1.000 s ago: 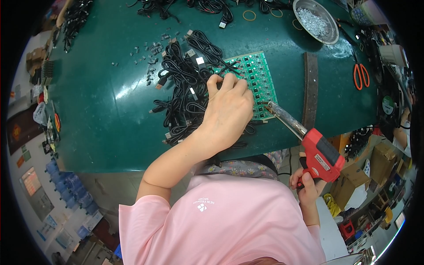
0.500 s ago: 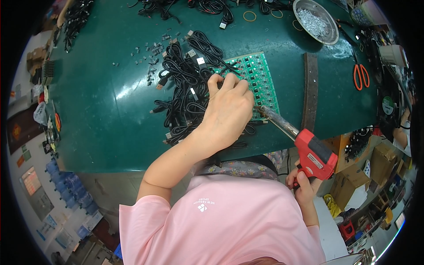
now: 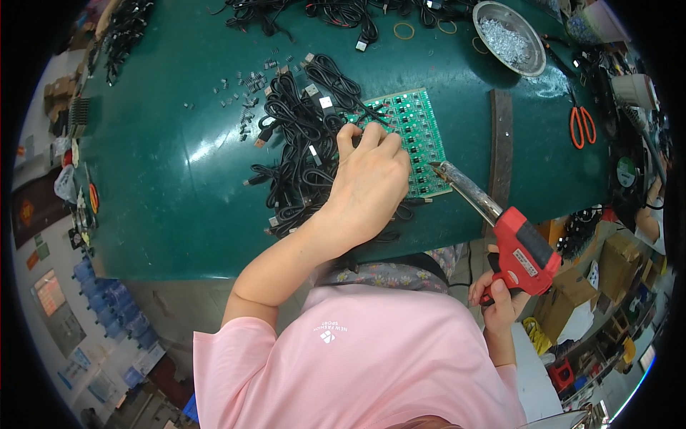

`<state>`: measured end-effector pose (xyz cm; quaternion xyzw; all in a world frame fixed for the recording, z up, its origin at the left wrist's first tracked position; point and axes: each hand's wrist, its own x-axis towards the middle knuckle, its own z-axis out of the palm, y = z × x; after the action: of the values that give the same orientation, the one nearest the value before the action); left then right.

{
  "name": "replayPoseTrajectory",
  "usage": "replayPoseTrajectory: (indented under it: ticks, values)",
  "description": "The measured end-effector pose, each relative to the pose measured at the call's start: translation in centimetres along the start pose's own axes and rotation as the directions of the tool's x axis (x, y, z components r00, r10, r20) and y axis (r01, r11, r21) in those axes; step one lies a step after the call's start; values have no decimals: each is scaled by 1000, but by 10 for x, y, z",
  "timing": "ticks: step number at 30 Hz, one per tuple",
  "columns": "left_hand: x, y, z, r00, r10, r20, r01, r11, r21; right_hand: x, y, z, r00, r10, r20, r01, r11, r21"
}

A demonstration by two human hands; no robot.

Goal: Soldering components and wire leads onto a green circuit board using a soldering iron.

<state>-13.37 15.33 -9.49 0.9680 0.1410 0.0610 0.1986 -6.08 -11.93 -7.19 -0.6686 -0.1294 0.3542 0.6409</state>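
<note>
My left hand (image 3: 373, 175) is closed at the left part of a green circuit board panel (image 3: 426, 143); dark cable shows between thumb and forefinger, while the fingertips are mostly hidden. Bundled black USB cables (image 3: 293, 118) lie heaped beside and under that hand, some with bare wire ends over the board. Below the table's near edge, my right hand (image 3: 502, 304) grips the handle of a red soldering gun (image 3: 525, 250). Its metal barrel slants up to the left, and the tip is over the board's right edge, a little apart from my left hand.
Small metal springs (image 3: 254, 84) lie scattered left of the cables. A dark strip (image 3: 501, 143) runs right of the board, with orange-handled scissors (image 3: 582, 127) farther right. A metal bowl (image 3: 534, 66) of shiny bits stands at the far right. More cables (image 3: 343, 11) line the far edge.
The soldering gun has moved right and slightly down with my right hand, its tip drawn away from beside my left fingers. My left hand has stayed nearly in place.
</note>
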Motion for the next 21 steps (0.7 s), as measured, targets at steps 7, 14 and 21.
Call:
replayPoseTrajectory:
  ticks: [7, 14, 21]
  values:
    - [-5, 2, -1, 1000, 3, -15, -3, 999, 48, 21, -3, 6, 987, -158, -6, 158, 987, 34]
    - [-8, -1, -10, 987, 93, 130, -117, 975, 188, 36, -13, 18, 974, -190, -122, 207, 967, 149]
    - [98, -87, -74, 960, -147, -240, 238, 878, 414, 29, -8, 9, 973, -178, -145, 202, 965, 169]
